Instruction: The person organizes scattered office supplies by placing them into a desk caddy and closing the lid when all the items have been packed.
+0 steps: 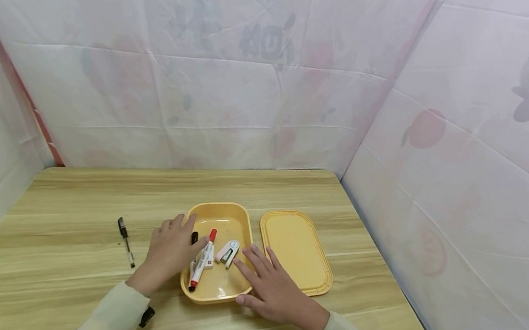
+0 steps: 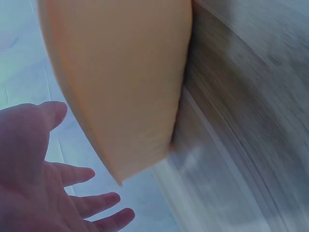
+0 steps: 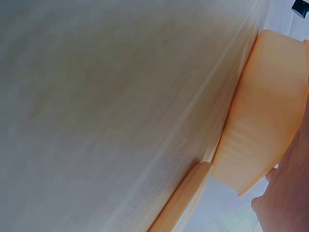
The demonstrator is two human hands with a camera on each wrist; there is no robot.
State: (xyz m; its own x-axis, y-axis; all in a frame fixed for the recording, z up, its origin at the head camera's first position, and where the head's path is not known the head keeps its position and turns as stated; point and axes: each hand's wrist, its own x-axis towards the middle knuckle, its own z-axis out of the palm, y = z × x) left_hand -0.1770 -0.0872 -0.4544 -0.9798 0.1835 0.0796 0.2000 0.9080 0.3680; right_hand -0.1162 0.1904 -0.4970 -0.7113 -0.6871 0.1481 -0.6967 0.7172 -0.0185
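A yellow plastic box (image 1: 224, 287) stands uncovered on the table. Inside it lie a white marker with a red cap (image 1: 202, 263), a black-capped marker (image 1: 194, 237) mostly hidden, a small white block (image 1: 210, 258) and a pale pink stapler (image 1: 228, 252). My left hand (image 1: 169, 248) reaches over the box's left rim, fingers spread, its thumb overlapping the red marker in the head view. At the right rim, my right hand (image 1: 273, 287) has its fingers outstretched and spread. In the left wrist view, the left hand (image 2: 43, 179) is beside the box wall (image 2: 120, 87), palm showing and holding nothing.
The yellow lid (image 1: 297, 247) lies flat on the table, right of the box. A clear pen with a black cap (image 1: 126, 241) lies to the left. White printed sheets (image 1: 256, 90) hang behind and along both sides of the wood-grain table (image 1: 58, 229).
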